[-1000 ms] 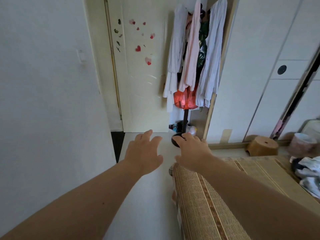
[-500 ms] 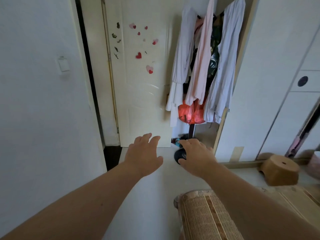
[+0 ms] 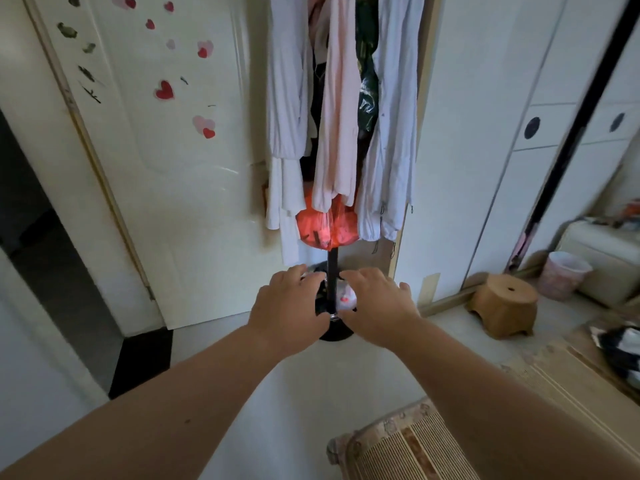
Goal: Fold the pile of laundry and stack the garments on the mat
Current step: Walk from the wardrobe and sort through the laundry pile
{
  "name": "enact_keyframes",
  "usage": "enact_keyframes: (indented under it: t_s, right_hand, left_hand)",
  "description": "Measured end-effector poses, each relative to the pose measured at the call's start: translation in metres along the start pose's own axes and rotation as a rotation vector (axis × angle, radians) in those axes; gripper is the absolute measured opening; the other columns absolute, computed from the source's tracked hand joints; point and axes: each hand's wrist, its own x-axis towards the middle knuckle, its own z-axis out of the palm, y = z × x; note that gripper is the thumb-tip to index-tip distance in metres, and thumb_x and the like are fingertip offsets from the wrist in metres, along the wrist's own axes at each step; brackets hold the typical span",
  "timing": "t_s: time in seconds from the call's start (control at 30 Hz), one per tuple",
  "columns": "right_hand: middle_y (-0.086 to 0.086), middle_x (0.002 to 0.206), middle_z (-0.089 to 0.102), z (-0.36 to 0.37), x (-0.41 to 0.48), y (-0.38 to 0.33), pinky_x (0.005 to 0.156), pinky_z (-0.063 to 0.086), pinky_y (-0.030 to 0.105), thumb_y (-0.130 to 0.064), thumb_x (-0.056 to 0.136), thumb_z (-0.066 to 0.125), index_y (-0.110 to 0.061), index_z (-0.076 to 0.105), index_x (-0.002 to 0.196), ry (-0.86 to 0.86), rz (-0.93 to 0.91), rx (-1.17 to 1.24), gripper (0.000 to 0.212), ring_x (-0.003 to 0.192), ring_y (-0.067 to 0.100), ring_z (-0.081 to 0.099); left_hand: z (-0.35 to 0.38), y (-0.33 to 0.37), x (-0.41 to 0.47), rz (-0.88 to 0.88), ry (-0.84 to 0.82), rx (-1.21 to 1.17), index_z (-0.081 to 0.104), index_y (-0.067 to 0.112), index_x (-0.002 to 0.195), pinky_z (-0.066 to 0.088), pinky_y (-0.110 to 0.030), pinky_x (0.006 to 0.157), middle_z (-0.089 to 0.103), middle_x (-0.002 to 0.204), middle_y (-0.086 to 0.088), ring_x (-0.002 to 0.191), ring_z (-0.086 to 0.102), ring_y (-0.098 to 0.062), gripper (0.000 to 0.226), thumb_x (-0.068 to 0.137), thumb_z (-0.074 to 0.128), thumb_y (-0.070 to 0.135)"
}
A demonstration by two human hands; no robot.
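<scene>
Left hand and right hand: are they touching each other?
Apart. The head view shows the black coat-rack pole through a clear gap between the left hand and the right hand.

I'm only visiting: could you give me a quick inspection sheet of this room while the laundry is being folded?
Surface: woven mat, lower right, only partly in frame.
Job's things: crumpled laundry pile at the right edge, cut off by the frame.
Clutter: wooden stool and pink bin on the floor.
Hands: left hand and right hand open, stretched toward the black pole, holding nothing.
Cables: nothing seen.
Surroundings: hung garments and red bag on the stand, door with heart stickers, white wardrobe.
</scene>
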Motion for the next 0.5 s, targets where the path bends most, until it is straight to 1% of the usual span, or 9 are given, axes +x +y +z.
enact_keyframes:
  t_s: [0.13,0.23,0.33,0.47,0.5]
  right_hand:
    - [0.001,0.138,0.043,0.011,0.085,0.031,0.104,0.029,0.052,-0.045,0.083,0.055,-0.036,0.035,0.137,-0.023,0.046,-0.007,0.058,0.127,0.026,0.044]
    - [0.001,0.138,0.043,0.004,0.147,0.055,0.103,0.030,0.050,-0.042,0.083,0.058,-0.035,0.036,0.136,-0.034,0.088,-0.003,0.059,0.125,0.026,0.045]
    - [0.000,0.129,0.047,-0.002,0.200,0.079,0.099,0.035,0.046,-0.040,0.083,0.058,-0.032,0.041,0.131,-0.001,0.128,-0.005,0.052,0.120,0.025,0.049]
    - [0.000,0.139,0.042,0.002,0.246,0.109,0.102,0.032,0.046,-0.039,0.085,0.056,-0.032,0.036,0.137,-0.027,0.200,-0.050,0.056,0.126,0.025,0.044]
    - [0.001,0.141,0.040,0.004,0.256,0.119,0.102,0.031,0.046,-0.039,0.086,0.055,-0.032,0.035,0.138,-0.025,0.222,-0.060,0.056,0.127,0.025,0.044]
  left_hand:
    - [0.022,-0.007,0.088,0.047,-0.009,0.011,0.044,0.027,0.132,0.041,-0.041,0.095,0.045,0.139,-0.003,0.124,0.043,-0.028,0.059,0.078,0.057,0.050]
    - [0.030,-0.015,0.155,0.049,-0.025,-0.020,0.041,0.027,0.138,0.038,-0.043,0.100,0.039,0.146,-0.004,0.130,0.038,-0.029,0.063,0.080,0.054,0.048]
    - [0.042,-0.020,0.216,0.055,-0.034,-0.058,0.039,0.028,0.140,0.037,-0.044,0.103,0.038,0.147,-0.003,0.132,0.036,-0.028,0.064,0.080,0.053,0.045]
    - [0.065,-0.016,0.285,0.124,-0.078,-0.070,0.042,0.028,0.135,0.040,-0.041,0.097,0.046,0.132,-0.001,0.123,0.041,-0.027,0.059,0.079,0.053,0.040]
    - [0.071,-0.013,0.305,0.149,-0.088,-0.083,0.042,0.027,0.135,0.039,-0.041,0.097,0.046,0.133,-0.003,0.123,0.041,-0.028,0.060,0.077,0.053,0.040]
